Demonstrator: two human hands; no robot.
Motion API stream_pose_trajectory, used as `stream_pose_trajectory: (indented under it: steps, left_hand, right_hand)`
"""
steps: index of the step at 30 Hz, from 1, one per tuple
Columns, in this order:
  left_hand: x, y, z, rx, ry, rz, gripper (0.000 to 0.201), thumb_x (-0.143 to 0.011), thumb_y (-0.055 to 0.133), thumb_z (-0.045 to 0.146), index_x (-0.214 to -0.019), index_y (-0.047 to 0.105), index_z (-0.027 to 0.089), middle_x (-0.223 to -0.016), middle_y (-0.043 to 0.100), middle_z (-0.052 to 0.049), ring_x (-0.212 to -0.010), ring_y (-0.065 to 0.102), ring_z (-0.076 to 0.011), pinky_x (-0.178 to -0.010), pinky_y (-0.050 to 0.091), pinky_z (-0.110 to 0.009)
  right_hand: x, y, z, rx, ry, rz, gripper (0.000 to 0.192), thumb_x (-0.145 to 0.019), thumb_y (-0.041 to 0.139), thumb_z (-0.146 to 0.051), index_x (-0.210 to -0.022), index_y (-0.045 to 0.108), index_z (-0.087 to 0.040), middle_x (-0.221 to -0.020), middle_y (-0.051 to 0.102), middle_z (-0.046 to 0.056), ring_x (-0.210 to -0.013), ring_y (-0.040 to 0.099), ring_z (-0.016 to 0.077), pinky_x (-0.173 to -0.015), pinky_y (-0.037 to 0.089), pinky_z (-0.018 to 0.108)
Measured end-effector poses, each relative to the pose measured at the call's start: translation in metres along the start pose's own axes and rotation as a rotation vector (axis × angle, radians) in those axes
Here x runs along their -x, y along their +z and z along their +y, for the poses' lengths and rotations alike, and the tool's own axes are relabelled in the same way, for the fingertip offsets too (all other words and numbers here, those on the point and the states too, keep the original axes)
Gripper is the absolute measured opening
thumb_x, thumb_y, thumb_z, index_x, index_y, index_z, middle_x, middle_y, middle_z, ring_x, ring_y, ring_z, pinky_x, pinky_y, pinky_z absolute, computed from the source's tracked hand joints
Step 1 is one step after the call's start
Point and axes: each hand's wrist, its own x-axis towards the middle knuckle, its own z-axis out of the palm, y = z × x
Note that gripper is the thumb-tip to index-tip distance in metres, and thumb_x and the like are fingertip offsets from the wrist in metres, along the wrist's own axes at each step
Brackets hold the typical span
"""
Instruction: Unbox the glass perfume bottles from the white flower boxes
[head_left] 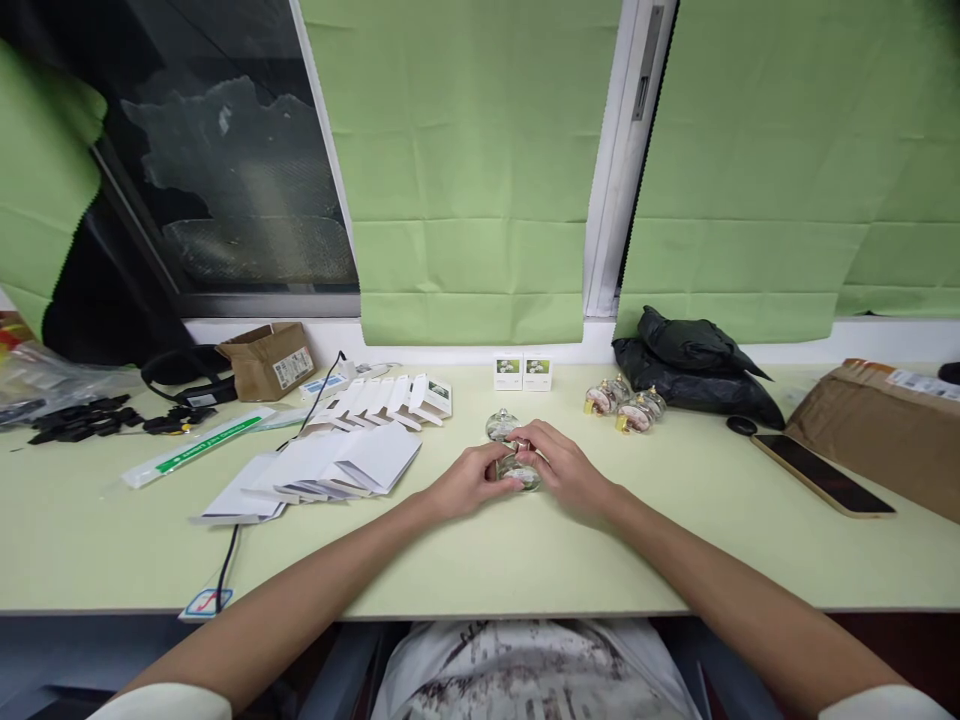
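Observation:
A small round clear glass bottle [527, 476] stands on the table between my two hands. My left hand [474, 482] is closed around its left side, with the thumb along the front. The fingers of my right hand [566, 468] pinch a small shiny cap [522, 444] at the bottle's top; whether it is screwed down or loose I cannot tell. Just behind stands a second glass bottle [500, 422] with a pale stopper-like top, close to my fingertips. My hands partly hide both bottles.
Flat white cartons [360, 465] and a row of open white boxes [409, 398] lie left. Two small closed boxes [523, 374] stand behind. Several gold-trimmed glass bottles [636, 411], black bags [686, 365], a phone [821, 475] and a brown parcel [881, 430] are right.

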Motion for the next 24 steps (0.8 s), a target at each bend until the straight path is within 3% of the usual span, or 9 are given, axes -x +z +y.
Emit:
stream_pose_trajectory:
  steps: [5,6,9,12,17,20,24]
  left_hand:
    - [-0.001,-0.001,0.003,-0.030,-0.007,0.017,0.037,-0.090,0.070,0.052,-0.101,0.067,0.016,-0.073,0.049,0.004,-0.065,0.041,-0.0126,-0.060,0.032,-0.025]
    - [-0.001,-0.001,0.004,-0.035,-0.006,0.022,0.037,-0.090,0.070,0.052,-0.101,0.067,0.016,-0.074,0.050,0.003,-0.066,0.042,-0.0128,-0.061,0.033,-0.025]
    - [0.001,0.000,0.008,-0.052,-0.012,0.041,0.038,-0.089,0.069,0.052,-0.103,0.067,0.017,-0.077,0.055,0.002,-0.067,0.046,-0.0137,-0.062,0.034,-0.025]
    - [0.003,0.002,0.010,-0.049,-0.030,0.047,0.039,-0.090,0.068,0.053,-0.104,0.067,0.017,-0.078,0.057,0.001,-0.067,0.048,-0.0145,-0.061,0.036,-0.025]
    - [0.007,-0.001,0.016,-0.061,-0.041,0.060,0.039,-0.094,0.061,0.056,-0.104,0.066,0.019,-0.084,0.063,-0.001,-0.067,0.050,-0.0145,-0.061,0.037,-0.026]
    - [0.008,-0.003,0.019,-0.030,-0.040,0.126,0.037,-0.096,0.058,0.054,-0.109,0.062,0.020,-0.083,0.065,0.000,-0.069,0.053,-0.0150,-0.066,0.040,-0.026]
    - [0.007,-0.002,0.020,0.161,-0.084,0.183,0.039,-0.098,0.055,0.054,-0.118,0.057,0.020,-0.079,0.066,0.001,-0.068,0.057,-0.0158,-0.066,0.045,-0.026]
  right_hand:
    - [-0.008,-0.017,0.008,0.088,0.087,0.318,0.030,-0.109,0.040,-0.035,-0.135,0.052,-0.026,-0.114,0.061,0.010,-0.103,0.060,0.0251,-0.094,0.050,0.041]
    - [-0.007,-0.021,0.014,0.149,0.094,0.309,0.031,-0.108,0.041,-0.035,-0.135,0.053,-0.026,-0.112,0.062,0.011,-0.104,0.060,0.0263,-0.095,0.049,0.043]
    - [-0.001,-0.026,0.038,0.323,0.130,0.126,0.024,-0.106,0.044,-0.030,-0.125,0.057,-0.023,-0.111,0.064,0.010,-0.108,0.057,0.0283,-0.095,0.046,0.045]
    - [0.006,-0.024,0.061,0.397,0.272,-0.036,0.017,-0.101,0.046,-0.020,-0.112,0.059,-0.021,-0.107,0.066,0.008,-0.100,0.059,0.0247,-0.087,0.047,0.039]
    - [0.013,-0.020,0.074,0.460,0.325,-0.201,0.019,-0.094,0.047,-0.010,-0.105,0.061,-0.018,-0.102,0.066,0.008,-0.095,0.060,0.0219,-0.083,0.045,0.034]
    - [0.012,-0.023,0.069,0.464,0.291,-0.206,0.022,-0.094,0.051,-0.013,-0.113,0.061,-0.018,-0.107,0.066,0.009,-0.103,0.059,0.0249,-0.088,0.046,0.037]
    - [0.005,-0.029,0.048,0.442,0.152,0.019,0.027,-0.101,0.050,-0.021,-0.127,0.056,-0.021,-0.121,0.062,0.012,-0.113,0.055,0.0283,-0.099,0.044,0.045]
